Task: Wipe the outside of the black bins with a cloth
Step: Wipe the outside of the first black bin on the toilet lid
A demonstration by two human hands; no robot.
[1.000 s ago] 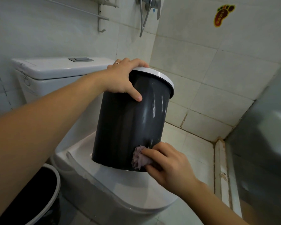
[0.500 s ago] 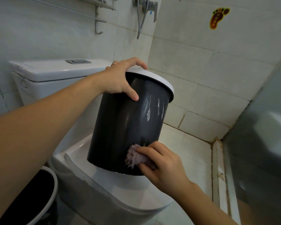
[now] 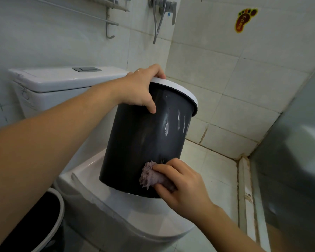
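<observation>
Black bin [image 3: 144, 142] tilted over toilet lid [image 3: 116, 206], my left hand [image 3: 140, 91] curled on its rim, right hand [image 3: 180, 184] pinching cloth [image 3: 151, 176] against lower wall; pressing hard could slip the rim grip.

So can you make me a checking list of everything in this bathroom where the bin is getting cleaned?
Surface: closed toilet lid, white; the bin's base is over it, contact unclear.
Job's things: black bin with white rim, tilted, pale streaks on its side; purple cloth against its lower side; second black bin at bottom left, only partly in view.
Clutter: nothing seen.
Grippers: left hand grips the bin's rim; right hand holds the cloth.
Cables: shower hose hanging from the wall fitting.
Surroundings: toilet tank, tiled wall, footprint sticker, towel rail.
</observation>
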